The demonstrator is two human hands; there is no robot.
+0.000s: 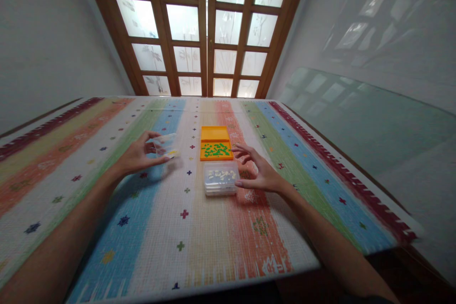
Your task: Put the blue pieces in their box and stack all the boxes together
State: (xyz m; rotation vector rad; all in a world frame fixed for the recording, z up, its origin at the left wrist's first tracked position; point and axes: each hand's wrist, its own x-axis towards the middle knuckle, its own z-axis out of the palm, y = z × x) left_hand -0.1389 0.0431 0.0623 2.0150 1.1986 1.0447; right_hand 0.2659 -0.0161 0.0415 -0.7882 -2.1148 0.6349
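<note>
My left hand (146, 154) is closed on the edges of a clear plastic box (166, 146), held tilted above the blue and white stripes. Something small and yellow shows at its lower edge. My right hand (257, 168) has its fingers apart, thumb close to the right side of a clear plastic case (221, 189); whether it touches cannot be made out. Small pale pieces (221, 175) show in that case. Just behind it lies an opened orange box (214, 133) with many small green pieces (216, 150) in its near half.
A striped cloth (156, 228) covers the table, whose near edge runs below my arms. Beyond the far edge stand wooden doors (206, 52) with glass panes. A pale glass panel (342, 104) leans along the right wall.
</note>
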